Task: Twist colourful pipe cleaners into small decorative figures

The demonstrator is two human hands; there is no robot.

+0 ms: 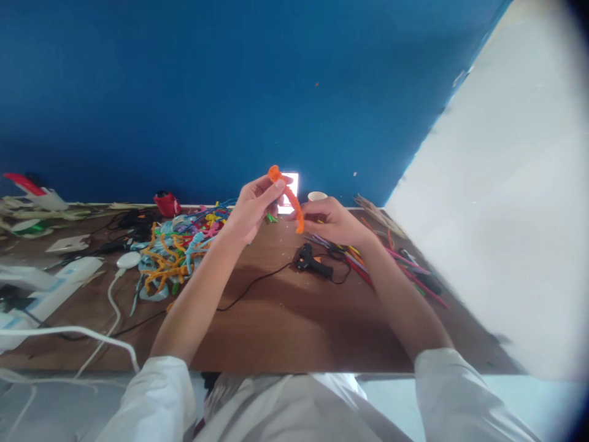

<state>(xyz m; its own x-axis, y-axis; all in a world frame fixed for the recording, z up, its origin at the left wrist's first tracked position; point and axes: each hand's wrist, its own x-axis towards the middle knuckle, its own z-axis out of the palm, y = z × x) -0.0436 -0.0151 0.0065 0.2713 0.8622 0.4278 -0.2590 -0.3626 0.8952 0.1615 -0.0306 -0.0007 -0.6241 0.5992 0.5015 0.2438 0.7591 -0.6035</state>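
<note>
My left hand [258,205] is closed around the upper part of an orange pipe cleaner [293,199], thumb on the near side. The piece is thick and fuzzy, coiled into a rounded knob at the top, with a curved tail hanging down to the right. At that tail, my right hand [329,221] has its fingers pinched together; the fingertips are partly behind the orange strip. Below both hands, a black glue gun [313,263] lies on the brown table [276,331], its cord running left.
A heap of colourful twisted pipe cleaners [177,252] lies at left; straight ones [363,267] lie under my right forearm. Behind my hands are a lit screen [289,205] and a white cup [317,196]. A white power strip [69,288] and cables occupy the far left.
</note>
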